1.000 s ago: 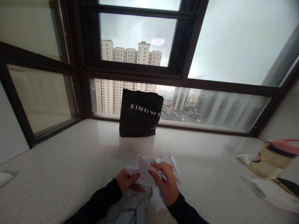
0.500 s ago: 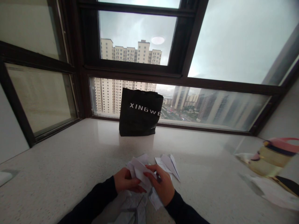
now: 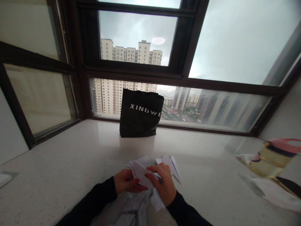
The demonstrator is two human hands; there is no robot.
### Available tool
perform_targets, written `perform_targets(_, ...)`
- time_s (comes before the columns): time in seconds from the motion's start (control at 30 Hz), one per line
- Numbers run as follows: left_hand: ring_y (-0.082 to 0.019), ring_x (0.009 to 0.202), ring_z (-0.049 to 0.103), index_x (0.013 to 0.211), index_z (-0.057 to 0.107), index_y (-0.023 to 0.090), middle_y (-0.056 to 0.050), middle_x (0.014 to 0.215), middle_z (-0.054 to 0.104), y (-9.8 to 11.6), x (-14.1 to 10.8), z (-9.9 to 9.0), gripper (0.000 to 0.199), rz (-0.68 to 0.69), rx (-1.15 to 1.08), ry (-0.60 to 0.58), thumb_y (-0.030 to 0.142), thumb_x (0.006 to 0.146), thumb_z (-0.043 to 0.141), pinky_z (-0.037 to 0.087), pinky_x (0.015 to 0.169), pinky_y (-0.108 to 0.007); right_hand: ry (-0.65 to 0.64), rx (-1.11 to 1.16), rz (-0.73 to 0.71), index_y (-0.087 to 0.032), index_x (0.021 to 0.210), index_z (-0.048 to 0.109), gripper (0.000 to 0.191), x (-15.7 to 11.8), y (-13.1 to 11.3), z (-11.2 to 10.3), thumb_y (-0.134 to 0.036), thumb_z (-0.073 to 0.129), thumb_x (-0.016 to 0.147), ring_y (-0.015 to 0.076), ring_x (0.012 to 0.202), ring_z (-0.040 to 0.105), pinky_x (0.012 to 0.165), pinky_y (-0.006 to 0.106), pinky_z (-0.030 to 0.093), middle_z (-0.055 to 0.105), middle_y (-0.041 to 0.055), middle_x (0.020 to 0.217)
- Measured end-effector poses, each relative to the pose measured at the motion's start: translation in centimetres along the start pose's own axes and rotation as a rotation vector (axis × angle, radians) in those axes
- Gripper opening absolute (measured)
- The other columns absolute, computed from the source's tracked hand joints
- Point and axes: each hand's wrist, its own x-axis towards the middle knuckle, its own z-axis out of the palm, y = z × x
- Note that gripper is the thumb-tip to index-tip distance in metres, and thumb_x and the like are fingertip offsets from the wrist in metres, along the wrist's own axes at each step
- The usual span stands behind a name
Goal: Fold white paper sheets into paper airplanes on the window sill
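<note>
My left hand (image 3: 127,181) pinches the lower left side of a folded white paper (image 3: 141,173). On the right side of the same paper, the thumb and fingers of my right hand (image 3: 164,182) are closed on it. More folded white papers (image 3: 173,168) lie on the counter just beyond my right hand. Below my hands, towards the near edge of the view, is a pile of loose folded papers (image 3: 137,205), partly hidden by my hands.
A black bag (image 3: 141,114) stands upright by the window. At the right are a yellowish bottle with a pink lid (image 3: 272,157), a white crumpled sheet (image 3: 277,191) and a dark object (image 3: 290,186). Something white (image 3: 6,179) lies at the left edge of the counter (image 3: 70,163).
The held paper has turned a little and lies flatter between my hands. The fingers of my right hand have spread forward over it slightly.
</note>
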Motion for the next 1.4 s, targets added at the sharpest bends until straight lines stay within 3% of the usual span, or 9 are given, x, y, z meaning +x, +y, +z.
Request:
perform_targets(0.33, -0.019, 0.082, 0.058, 0.089, 0.061, 0.015, -0.006, 0.083, 0.066, 0.1, -0.1, 0.1, 0.041, -0.020, -0.003, -0.018, 0.044, 0.060, 0.062, 0.043, 0.070, -0.025, -0.054, 0.038, 0.070, -0.025, 0.081, 0.060, 0.010, -0.1, 0.2, 0.1, -0.028, 0.056, 0.072, 0.0181, 0.071, 0.050, 0.064, 0.032, 0.033, 0.060, -0.0003, 0.070)
perform_targets(0.57, -0.020, 0.084, 0.058, 0.092, 0.060, 0.014, -0.008, 0.084, 0.065, 0.1, 0.0, -0.1, 0.048, -0.034, -0.009, -0.012, 0.046, 0.057, 0.063, 0.042, 0.074, -0.028, 0.126, 0.149, 0.156, -0.023, 0.082, 0.059, 0.016, -0.2, 0.5, 0.2, -0.034, 0.053, 0.073, 0.0187, 0.069, 0.050, 0.064, 0.031, 0.037, 0.055, 0.0008, 0.066)
perform_targets(0.8, -0.019, 0.079, 0.059, 0.084, 0.062, 0.018, -0.002, 0.078, 0.066, 0.4, -0.3, 0.1, 0.043, -0.027, -0.030, 0.006, 0.044, 0.050, 0.068, 0.041, 0.074, -0.030, -0.073, 0.024, 0.008, -0.026, 0.083, 0.060, 0.011, -0.2, -0.3, 0.0, -0.028, 0.055, 0.073, 0.0185, 0.069, 0.049, 0.062, 0.032, 0.031, 0.060, -0.0006, 0.067)
perform_targets(1.03, -0.021, 0.083, 0.057, 0.090, 0.061, 0.015, -0.006, 0.082, 0.065, 0.4, -0.2, 0.3, 0.048, -0.026, -0.018, -0.043, 0.044, 0.052, 0.067, 0.041, 0.073, -0.029, -0.040, -0.061, -0.045, -0.025, 0.086, 0.059, 0.013, 0.0, 0.2, 0.0, -0.025, 0.054, 0.074, 0.0166, 0.065, 0.049, 0.061, 0.030, 0.028, 0.061, -0.0016, 0.065)
perform_targets(1.23, -0.019, 0.080, 0.058, 0.086, 0.062, 0.014, -0.006, 0.083, 0.065, -0.4, 0.5, -0.1, 0.042, -0.020, -0.025, -0.059, 0.030, 0.049, 0.073, 0.042, 0.071, -0.027, -0.056, -0.080, -0.047, -0.025, 0.086, 0.058, 0.012, 0.0, 0.2, 0.0, -0.026, 0.054, 0.074, 0.0173, 0.066, 0.049, 0.062, 0.031, 0.026, 0.061, -0.0013, 0.065)
perform_targets(1.4, -0.018, 0.079, 0.058, 0.087, 0.062, 0.013, -0.006, 0.082, 0.065, -0.7, 0.7, -0.3, 0.041, -0.033, -0.026, -0.064, 0.030, 0.051, 0.072, 0.041, 0.072, -0.026, -0.063, -0.084, -0.044, -0.024, 0.084, 0.059, 0.010, 0.0, -0.1, -0.1, -0.026, 0.054, 0.074, 0.0167, 0.065, 0.048, 0.061, 0.031, 0.025, 0.061, -0.0015, 0.064)
